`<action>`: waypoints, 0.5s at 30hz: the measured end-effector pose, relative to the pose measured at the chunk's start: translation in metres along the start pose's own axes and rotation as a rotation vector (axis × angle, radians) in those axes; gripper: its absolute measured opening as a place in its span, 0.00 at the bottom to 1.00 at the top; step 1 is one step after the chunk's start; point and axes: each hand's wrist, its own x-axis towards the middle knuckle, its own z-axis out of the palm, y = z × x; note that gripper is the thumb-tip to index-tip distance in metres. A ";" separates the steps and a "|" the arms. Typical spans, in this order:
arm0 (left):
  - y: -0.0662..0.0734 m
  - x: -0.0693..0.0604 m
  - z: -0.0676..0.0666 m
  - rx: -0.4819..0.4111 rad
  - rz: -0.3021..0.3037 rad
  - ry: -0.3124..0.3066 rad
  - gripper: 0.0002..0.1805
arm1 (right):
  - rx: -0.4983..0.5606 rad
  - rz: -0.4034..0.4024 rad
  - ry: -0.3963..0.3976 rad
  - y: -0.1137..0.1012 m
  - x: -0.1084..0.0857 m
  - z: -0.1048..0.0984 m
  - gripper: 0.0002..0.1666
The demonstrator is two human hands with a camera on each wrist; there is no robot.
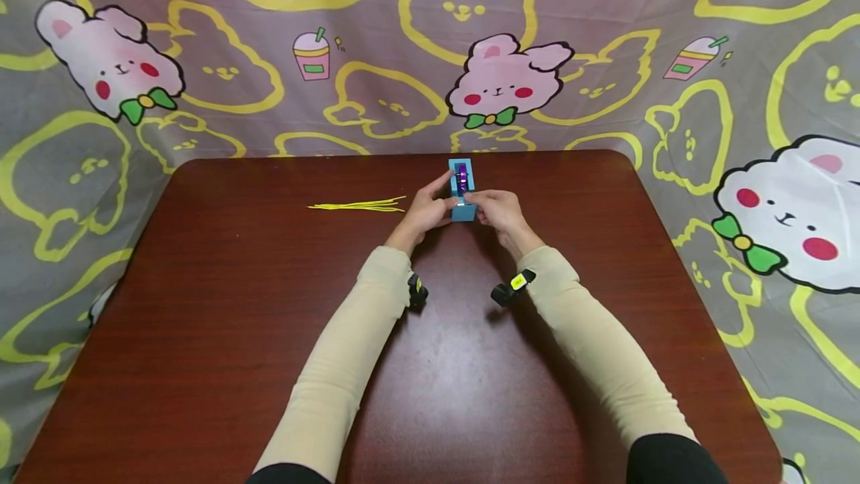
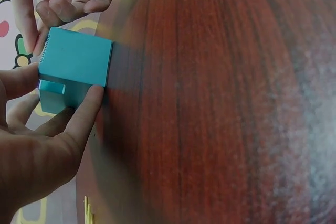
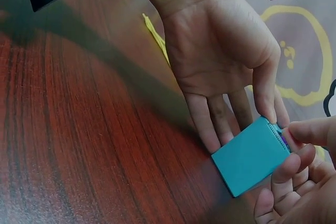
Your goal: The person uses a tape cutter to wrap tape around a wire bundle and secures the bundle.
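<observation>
A blue tape dispenser (image 1: 463,213) with a purple tape roll (image 1: 462,179) in it stands near the table's far edge. My left hand (image 1: 425,209) grips it from the left, thumb near the cutter end and fingers along its side, as the left wrist view shows on the dispenser (image 2: 76,56). From the other side my right hand (image 1: 502,209) pinches at the tape end by the toothed cutter. In the right wrist view, the thumb and forefinger of the right hand (image 3: 310,177) meet there, largely hiding the tape's end.
Several thin yellow strips (image 1: 356,206) lie in a bundle on the brown table (image 1: 269,305), left of the hands. A patterned cloth (image 1: 390,36) hangs behind the table's far edge and along its sides.
</observation>
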 end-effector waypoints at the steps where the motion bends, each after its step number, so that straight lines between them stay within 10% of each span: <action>1: -0.001 0.000 0.000 0.004 0.000 -0.001 0.34 | -0.004 0.004 0.001 0.000 0.000 0.000 0.13; 15: -0.002 0.002 0.000 0.008 0.014 -0.006 0.33 | 0.024 -0.016 0.014 0.005 -0.003 0.004 0.09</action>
